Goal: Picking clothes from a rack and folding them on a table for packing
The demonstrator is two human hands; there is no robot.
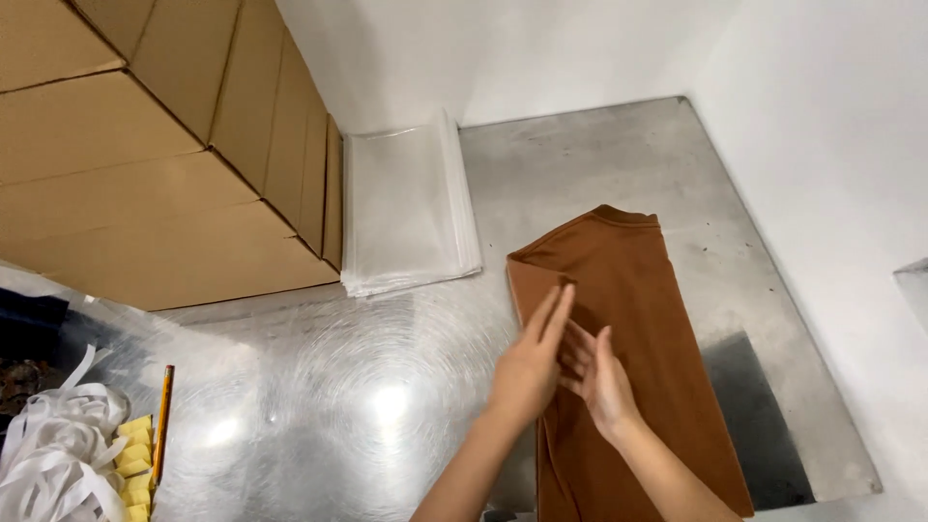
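We press our left hand [530, 362] and right hand [601, 379], both flat with no grip closed, on the brown garment [628, 319] right of the plastic bags [406, 203], smoothing its fold on the counter [387, 387].

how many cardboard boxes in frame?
4 faces show, stacked at upper left: top box, one beside it, middle box, bottom box. More may be hidden behind or beyond the frame edge.

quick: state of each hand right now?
Left hand: open, fingers flat over the folded brown garment, gripping nothing.
Right hand: open, fingers extended above the same garment, holding nothing.
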